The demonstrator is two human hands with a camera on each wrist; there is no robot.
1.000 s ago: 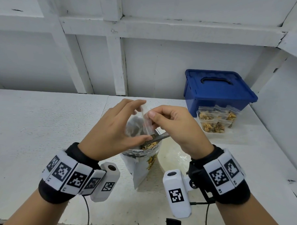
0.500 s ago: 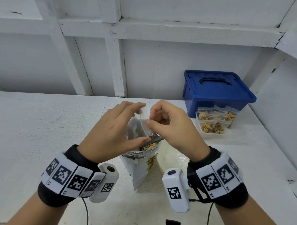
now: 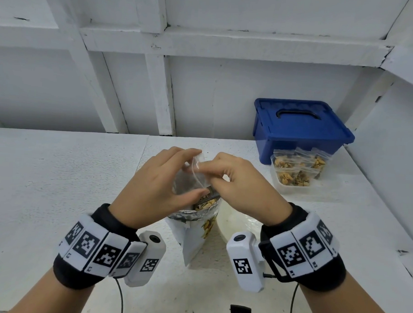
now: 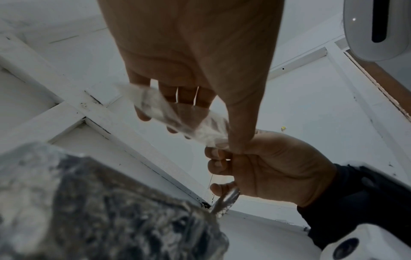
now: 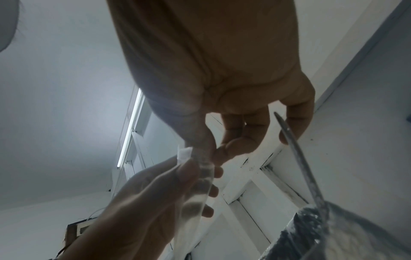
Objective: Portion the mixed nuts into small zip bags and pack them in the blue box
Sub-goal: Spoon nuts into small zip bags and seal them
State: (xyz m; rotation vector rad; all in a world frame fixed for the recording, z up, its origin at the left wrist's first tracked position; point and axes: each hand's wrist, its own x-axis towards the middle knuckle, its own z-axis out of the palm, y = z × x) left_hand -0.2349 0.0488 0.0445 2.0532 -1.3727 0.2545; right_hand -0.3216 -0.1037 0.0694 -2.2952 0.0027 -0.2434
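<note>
Above the open foil-lined nut pouch (image 3: pixel 197 229) I hold a small clear zip bag (image 3: pixel 191 177), which looks empty. My left hand (image 3: pixel 176 176) cups it between fingers and thumb. My right hand (image 3: pixel 207 167) pinches the bag's top edge with thumb and forefinger, while its lower fingers grip a metal spoon (image 3: pixel 212 195) whose bowl dips into the pouch. The left wrist view shows the zip bag (image 4: pixel 177 119) and the spoon (image 4: pixel 224 200); the right wrist view shows the zip bag (image 5: pixel 195 184) and the spoon's handle (image 5: pixel 298 154). The blue box (image 3: pixel 301 129) stands at the back right, lid on.
A clear tub (image 3: pixel 291 188) holding several filled zip bags of nuts sits in front of the blue box. A pale round dish (image 3: pixel 238 225) lies just right of the pouch. A white wall with beams rises behind the table, and another wall closes the right side.
My right hand's fingers have curled tighter at the bag's top edge. Both hands stay over the pouch, shifted only slightly.
</note>
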